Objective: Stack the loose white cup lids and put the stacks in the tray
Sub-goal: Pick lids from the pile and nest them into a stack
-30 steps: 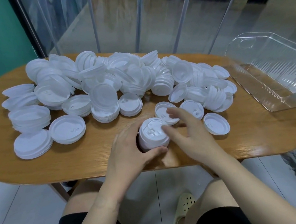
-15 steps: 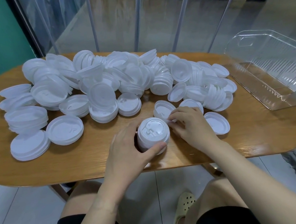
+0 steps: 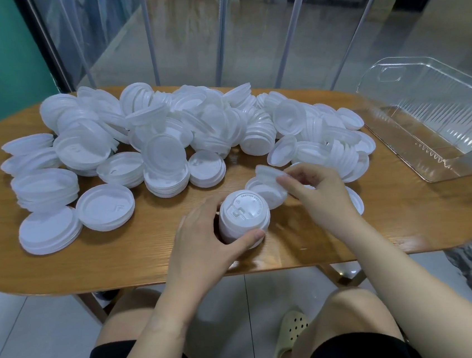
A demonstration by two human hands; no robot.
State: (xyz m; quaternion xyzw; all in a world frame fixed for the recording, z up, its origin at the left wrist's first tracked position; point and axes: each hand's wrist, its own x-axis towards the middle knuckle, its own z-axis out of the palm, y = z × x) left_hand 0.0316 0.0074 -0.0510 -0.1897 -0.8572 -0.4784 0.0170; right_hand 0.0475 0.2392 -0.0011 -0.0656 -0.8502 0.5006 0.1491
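Note:
A short stack of white lids (image 3: 244, 215) stands near the table's front edge. My left hand (image 3: 206, 240) grips it from the left, thumb across its front. Just to the right, my right hand (image 3: 315, 196) pinches a single white lid (image 3: 267, 174), lifted and tilted above another lid (image 3: 265, 194) that lies on the table. A big heap of loose white lids (image 3: 194, 130) covers the back half of the table. The clear plastic tray (image 3: 426, 118) sits at the right end, with no lids in it.
Several low stacks of larger lids (image 3: 45, 187) lie at the left of the wooden table (image 3: 120, 258). Glass panels stand behind the table, a green wall at the left. My knees and a sandal show below the front edge.
My right hand has picked one lid off the table and raised it, tilted, beside the stack. My left hand has stayed around the stack.

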